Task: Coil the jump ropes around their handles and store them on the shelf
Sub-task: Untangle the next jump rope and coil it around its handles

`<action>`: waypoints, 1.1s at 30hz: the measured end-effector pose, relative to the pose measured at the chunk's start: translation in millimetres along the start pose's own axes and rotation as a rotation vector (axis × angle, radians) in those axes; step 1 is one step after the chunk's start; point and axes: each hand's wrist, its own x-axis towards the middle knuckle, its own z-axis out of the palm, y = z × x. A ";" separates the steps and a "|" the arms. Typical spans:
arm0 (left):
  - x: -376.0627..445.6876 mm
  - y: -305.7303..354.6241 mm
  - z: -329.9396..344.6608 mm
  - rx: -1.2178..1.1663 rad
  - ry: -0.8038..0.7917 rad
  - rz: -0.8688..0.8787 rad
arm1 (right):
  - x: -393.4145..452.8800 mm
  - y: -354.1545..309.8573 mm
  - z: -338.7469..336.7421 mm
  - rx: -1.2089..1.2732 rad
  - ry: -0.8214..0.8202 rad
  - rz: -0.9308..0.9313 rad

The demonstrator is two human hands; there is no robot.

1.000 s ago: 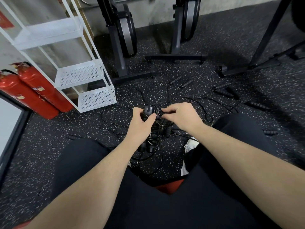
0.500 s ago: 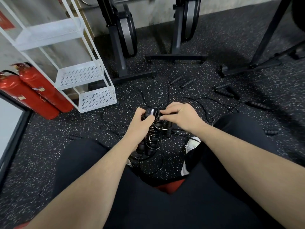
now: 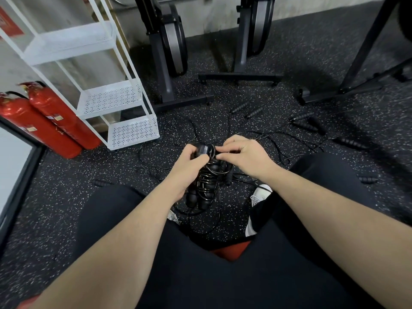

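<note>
Closest to the viewer, two bare forearms reach forward over black-clad knees. Between the knees the left hand (image 3: pixel 189 168) grips a pair of black jump rope handles (image 3: pixel 201 188), its fingers curled around their upper ends; the handles hang down below the hand with shiny cord (image 3: pixel 208 177) looped around them in several turns. Touching the same bundle from its right side, the right hand (image 3: pixel 243 156) pinches the cord at the top between thumb and forefinger. Beyond and to the right of the hands, loose black cord and more black handles (image 3: pixel 304 126) lie scattered on the speckled floor (image 3: pixel 66 197). Farther off, to the left of the hands, stands a white shelf (image 3: pixel 131 132), with two red fire extinguishers (image 3: pixel 44 123) just beside it.
</note>
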 end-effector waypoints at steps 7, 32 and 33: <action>0.4 1.2 -6.8 -0.026 -0.097 -0.089 | -2.3 3.1 -1.6 -0.031 -0.044 0.020; -2.9 12.6 -12.5 0.054 -0.067 -0.026 | -5.1 -5.9 12.0 0.035 0.120 0.057; -2.9 13.1 -12.0 0.042 -0.069 -0.035 | -5.2 -6.1 11.8 0.049 0.124 0.042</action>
